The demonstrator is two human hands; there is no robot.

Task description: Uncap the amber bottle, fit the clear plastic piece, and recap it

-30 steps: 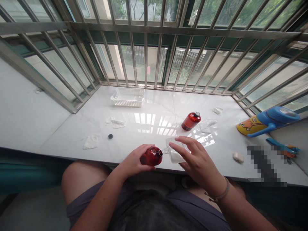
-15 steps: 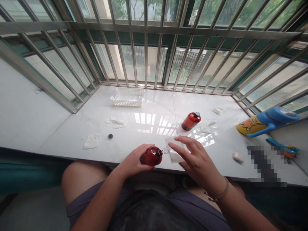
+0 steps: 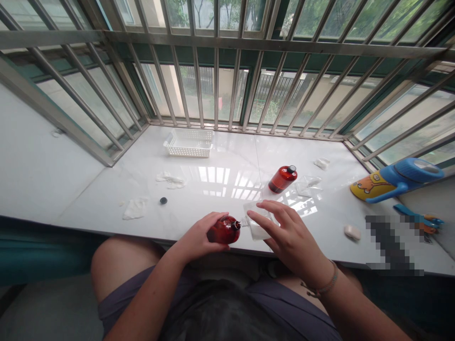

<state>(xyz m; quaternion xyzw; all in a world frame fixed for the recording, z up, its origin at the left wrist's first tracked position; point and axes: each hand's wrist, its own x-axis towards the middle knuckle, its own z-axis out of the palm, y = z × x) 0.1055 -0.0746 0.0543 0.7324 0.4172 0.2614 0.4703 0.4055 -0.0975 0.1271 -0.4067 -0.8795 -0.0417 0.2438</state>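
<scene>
Near the front edge of the white counter, my left hand [image 3: 202, 237] is wrapped round a red-brown bottle [image 3: 223, 231] with an uncapped neck. My right hand [image 3: 287, 227] grips a clear bottle [image 3: 259, 227] with whitish contents, tilted on its side. The clear bottle's threaded neck points left, close to the mouth of the red-brown one; whether the two touch I cannot tell. Farther back stands a second red-brown bottle [image 3: 282, 181] with a black cap. A loose black cap [image 3: 163, 201] lies on the counter to the left.
At the back sits a white perforated basket [image 3: 188, 144]. Crumpled tissues [image 3: 135, 209] lie on the left, a clear plastic wrapper [image 3: 307, 185] on the right. A blue and yellow flask [image 3: 391, 179], a small pale case [image 3: 351, 232] and keys [image 3: 426, 222] are at the right. Metal bars [image 3: 216, 85] line the window.
Almost nothing differs. Both hands hold the same bottles in nearly the same place.
</scene>
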